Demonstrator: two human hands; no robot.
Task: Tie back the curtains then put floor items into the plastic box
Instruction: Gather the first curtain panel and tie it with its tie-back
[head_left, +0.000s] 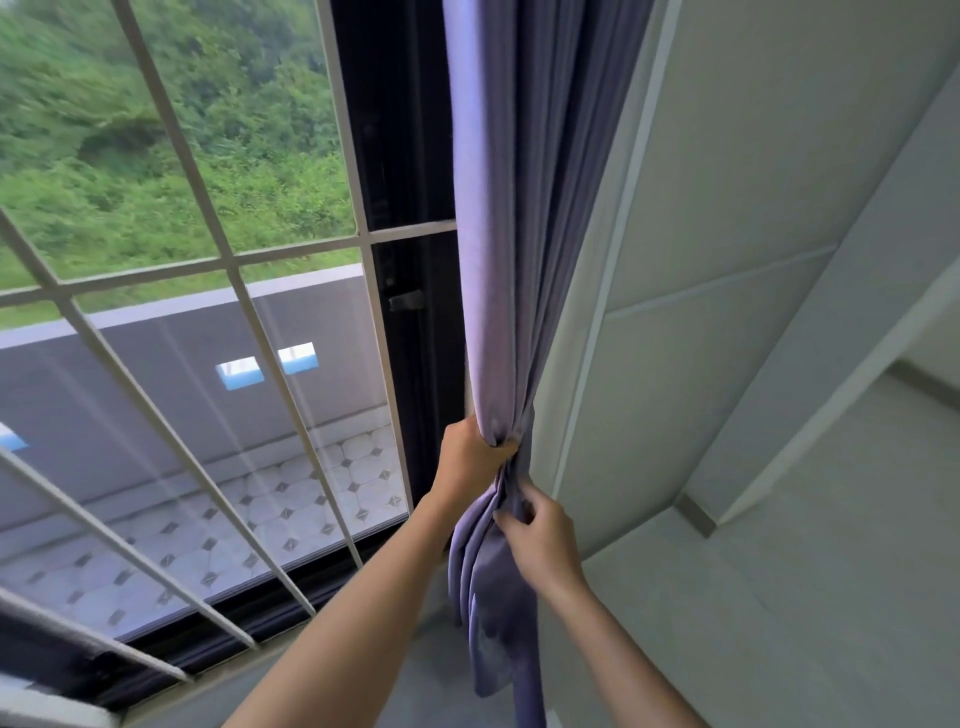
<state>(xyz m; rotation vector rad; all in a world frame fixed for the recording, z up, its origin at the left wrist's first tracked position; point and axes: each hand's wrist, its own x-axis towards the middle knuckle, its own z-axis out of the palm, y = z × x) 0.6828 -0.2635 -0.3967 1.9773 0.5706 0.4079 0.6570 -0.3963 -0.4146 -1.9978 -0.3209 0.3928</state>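
Observation:
A purple-grey curtain (493, 260) hangs bunched at the right side of the window, against the white wall. My left hand (470, 457) is clenched around the gathered cloth at its narrowest point. Just below, my right hand (540, 538) pinches the folds between thumb and fingers. The loose lower end of the curtain (488, 623) hangs between my forearms. No tie-back cord can be made out. No plastic box or floor items are in view.
A window with a white metal grille (228, 270) fills the left side, with a dark frame (400, 208) beside the curtain. White wall panels (727, 260) stand to the right. Outside lie a tiled ledge and green bushes.

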